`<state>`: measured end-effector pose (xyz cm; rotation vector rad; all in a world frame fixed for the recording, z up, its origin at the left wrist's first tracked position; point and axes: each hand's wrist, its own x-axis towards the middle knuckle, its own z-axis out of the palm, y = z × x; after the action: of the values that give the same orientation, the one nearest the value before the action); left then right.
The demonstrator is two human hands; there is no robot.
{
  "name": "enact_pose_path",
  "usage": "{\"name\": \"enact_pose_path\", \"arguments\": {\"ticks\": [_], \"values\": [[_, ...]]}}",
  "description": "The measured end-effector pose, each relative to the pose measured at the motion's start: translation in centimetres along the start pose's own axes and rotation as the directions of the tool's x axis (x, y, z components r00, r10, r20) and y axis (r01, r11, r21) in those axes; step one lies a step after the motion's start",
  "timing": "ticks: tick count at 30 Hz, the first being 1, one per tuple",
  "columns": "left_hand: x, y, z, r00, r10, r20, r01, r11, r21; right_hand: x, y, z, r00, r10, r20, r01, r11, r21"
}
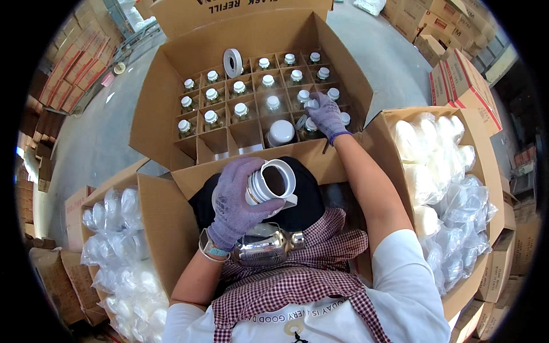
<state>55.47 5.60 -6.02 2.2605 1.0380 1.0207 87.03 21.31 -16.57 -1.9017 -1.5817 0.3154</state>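
My left hand (pixel 237 197), in a grey-purple glove, is wrapped round a white flask body (pixel 275 182) with a handle. Its open mouth faces up and shows a dark inside. A shiny silver glass flask refill (pixel 263 250) lies on my lap below that hand. My right hand (pixel 327 114), gloved too, is over the right side of the divided carton (pixel 200 163), fingers closed round a small white cap-like piece (pixel 311 104). White-capped glass refills (pixel 241 110) stand in its compartments around that hand. A larger white rounded lid (pixel 281 132) sits in a near compartment.
A white tape-like ring (pixel 233 63) stands among the far refills. At the left, an open carton (pixel 166 217) holds plastic-wrapped white parts; another carton (pixel 480 171) at the right holds similar ones. Stacked boxes (pixel 77 71) and a grey floor (pixel 91 137) lie beyond.
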Motion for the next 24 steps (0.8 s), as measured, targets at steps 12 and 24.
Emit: {"name": "enact_pose_path", "arguments": {"ticks": [12,24], "values": [[-1.1,1.1,-0.7,0.999,0.044,0.007,-0.045,0.980,0.194,-2.1,4.4,-1.8,0.960,0.223,-0.172,-0.159,0.934,0.320],[-4.1,3.0,-3.2,0.997,0.072,0.041,-0.080,0.966,0.244,-20.5,-10.1,-12.3,0.989,-0.146,0.030,0.101,0.808,0.581]]}}
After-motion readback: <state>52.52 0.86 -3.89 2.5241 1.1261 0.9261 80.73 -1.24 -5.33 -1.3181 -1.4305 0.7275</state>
